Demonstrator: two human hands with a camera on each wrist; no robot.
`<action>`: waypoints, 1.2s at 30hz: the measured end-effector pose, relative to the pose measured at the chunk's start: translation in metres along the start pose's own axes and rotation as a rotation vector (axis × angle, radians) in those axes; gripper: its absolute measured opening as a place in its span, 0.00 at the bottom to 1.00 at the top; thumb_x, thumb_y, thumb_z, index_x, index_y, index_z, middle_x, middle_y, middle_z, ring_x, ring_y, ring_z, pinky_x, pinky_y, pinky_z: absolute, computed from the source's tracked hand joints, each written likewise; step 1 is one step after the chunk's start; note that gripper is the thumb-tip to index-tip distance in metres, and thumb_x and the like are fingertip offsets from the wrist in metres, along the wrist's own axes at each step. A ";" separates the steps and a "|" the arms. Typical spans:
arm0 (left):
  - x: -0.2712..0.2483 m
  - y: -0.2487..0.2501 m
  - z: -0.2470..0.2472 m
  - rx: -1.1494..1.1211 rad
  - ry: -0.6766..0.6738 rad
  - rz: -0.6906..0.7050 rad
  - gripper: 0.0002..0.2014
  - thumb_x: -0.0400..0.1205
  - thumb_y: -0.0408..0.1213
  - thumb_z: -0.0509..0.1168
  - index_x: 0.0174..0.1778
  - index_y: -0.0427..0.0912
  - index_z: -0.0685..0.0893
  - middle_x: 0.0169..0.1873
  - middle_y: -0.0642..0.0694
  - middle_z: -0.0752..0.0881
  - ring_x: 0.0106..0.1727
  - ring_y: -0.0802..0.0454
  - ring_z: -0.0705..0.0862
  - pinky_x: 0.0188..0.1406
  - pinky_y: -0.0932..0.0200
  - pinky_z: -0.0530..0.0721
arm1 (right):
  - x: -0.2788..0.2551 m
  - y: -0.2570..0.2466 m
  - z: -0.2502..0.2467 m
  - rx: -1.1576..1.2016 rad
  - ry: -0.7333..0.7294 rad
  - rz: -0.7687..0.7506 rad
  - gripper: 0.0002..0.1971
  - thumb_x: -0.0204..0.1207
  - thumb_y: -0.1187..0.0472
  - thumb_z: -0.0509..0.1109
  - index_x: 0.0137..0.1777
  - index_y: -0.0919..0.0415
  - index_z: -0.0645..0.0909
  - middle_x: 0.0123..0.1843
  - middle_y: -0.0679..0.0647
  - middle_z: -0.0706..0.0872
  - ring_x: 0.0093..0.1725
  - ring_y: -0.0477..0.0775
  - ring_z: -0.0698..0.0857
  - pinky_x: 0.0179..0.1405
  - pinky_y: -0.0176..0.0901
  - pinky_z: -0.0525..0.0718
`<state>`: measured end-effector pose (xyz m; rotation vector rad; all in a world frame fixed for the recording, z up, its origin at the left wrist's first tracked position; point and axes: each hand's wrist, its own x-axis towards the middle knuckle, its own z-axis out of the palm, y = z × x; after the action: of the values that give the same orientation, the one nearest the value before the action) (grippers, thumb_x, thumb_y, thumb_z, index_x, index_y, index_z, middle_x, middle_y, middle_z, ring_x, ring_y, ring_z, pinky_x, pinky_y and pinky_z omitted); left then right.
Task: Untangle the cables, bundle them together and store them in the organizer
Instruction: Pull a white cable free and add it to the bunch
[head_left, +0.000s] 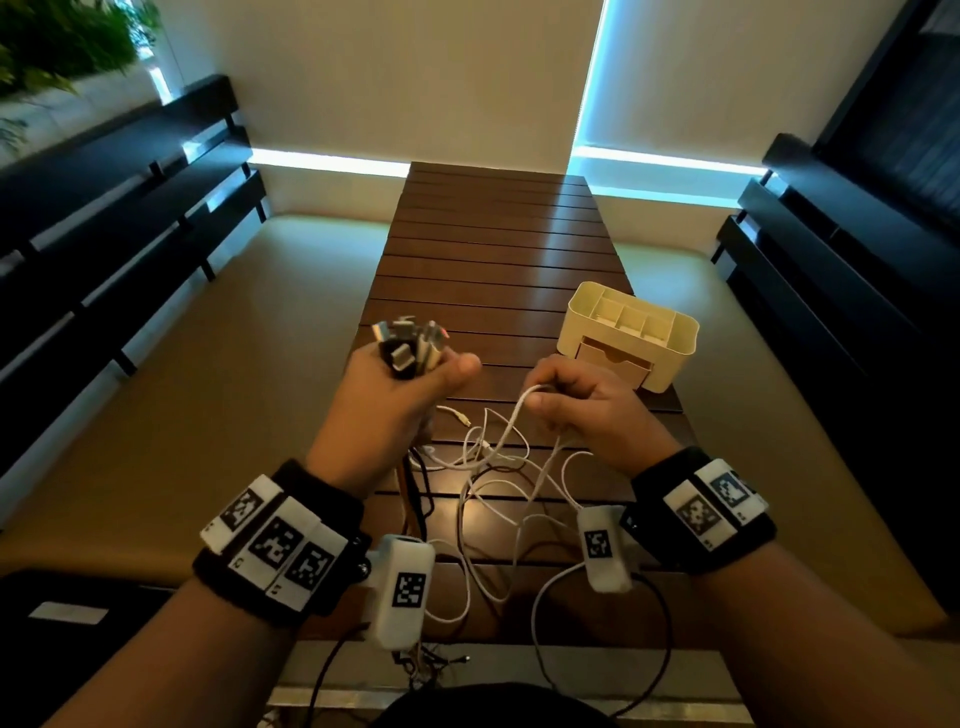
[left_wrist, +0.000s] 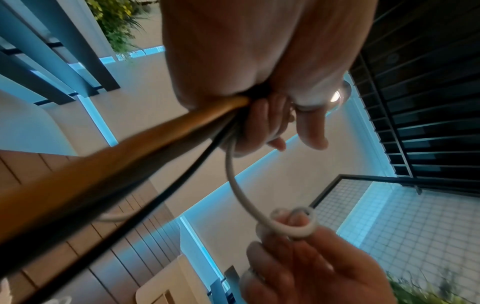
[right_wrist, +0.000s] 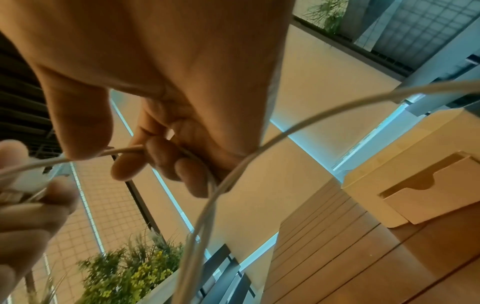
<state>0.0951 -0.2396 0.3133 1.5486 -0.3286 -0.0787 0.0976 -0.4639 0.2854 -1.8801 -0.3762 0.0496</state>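
White cable (head_left: 511, 415) pinched by right hand (head_left: 587, 405) | left hand (head_left: 395, 395) grips plugs (head_left: 410, 343) (fist) | organizer (head_left: 628, 332) at table (head_left: 493, 244) edge

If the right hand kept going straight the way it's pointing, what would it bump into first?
Probably the left hand gripping the cable ends: the right hand points leftward along its white cable. Depth is uncertain.
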 end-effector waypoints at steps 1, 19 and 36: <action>-0.001 -0.001 0.005 0.036 -0.027 -0.006 0.13 0.75 0.46 0.72 0.40 0.38 0.81 0.21 0.52 0.71 0.20 0.55 0.66 0.19 0.62 0.69 | 0.001 -0.002 0.003 -0.026 -0.003 -0.002 0.05 0.75 0.51 0.73 0.44 0.51 0.83 0.35 0.41 0.83 0.34 0.40 0.80 0.37 0.31 0.79; 0.007 -0.009 -0.003 0.267 -0.073 -0.046 0.09 0.82 0.35 0.71 0.35 0.47 0.84 0.20 0.53 0.76 0.22 0.57 0.70 0.22 0.64 0.71 | 0.006 -0.009 0.018 -0.039 0.026 -0.011 0.03 0.82 0.58 0.71 0.47 0.49 0.86 0.32 0.41 0.84 0.30 0.39 0.79 0.33 0.36 0.78; 0.008 -0.052 -0.036 0.743 -0.240 -0.404 0.13 0.83 0.43 0.70 0.34 0.43 0.82 0.28 0.49 0.79 0.28 0.55 0.75 0.31 0.59 0.72 | 0.023 0.000 -0.010 -0.527 -0.008 0.167 0.07 0.85 0.51 0.65 0.49 0.44 0.85 0.41 0.43 0.85 0.41 0.43 0.83 0.40 0.35 0.77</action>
<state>0.1197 -0.2082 0.2638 2.3363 -0.2370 -0.5079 0.1212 -0.4666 0.2925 -2.4310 -0.2500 0.0755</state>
